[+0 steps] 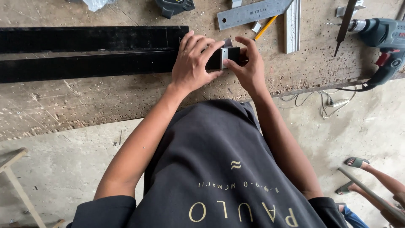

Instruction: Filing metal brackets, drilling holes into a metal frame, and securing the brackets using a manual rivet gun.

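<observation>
Nearest to you is your own dark shirt, with both bare forearms reaching forward from it over the edge of a worn wooden tabletop (84,105).

Your left hand (195,63) lies with its fingers curled over the right-hand end of two long black metal bars (88,52), which run side by side across the tabletop from the left edge of the view. The hand covers the spot where the bars end, so you cannot see exactly how the fingers grip beneath.

Your right hand (249,63) sits just beside the left, its thumb and fingers closed on a small metal piece (225,56), dark with a pale silvery face, pressed up against the end of the bars between your two hands.

Beyond your hands, farther across the tabletop, a steel ruler (253,12) lies at a slant, with a yellow pencil (265,27) partly under it and a pale metal strip (292,27) just to its right. A dark tape measure (174,6) lies near the far edge. At far right rests a teal power drill (382,36), its cable trailing off the tabletop to the concrete floor (363,118).

Low at right, another person's sandalled feet (356,162) stand on that floor.
</observation>
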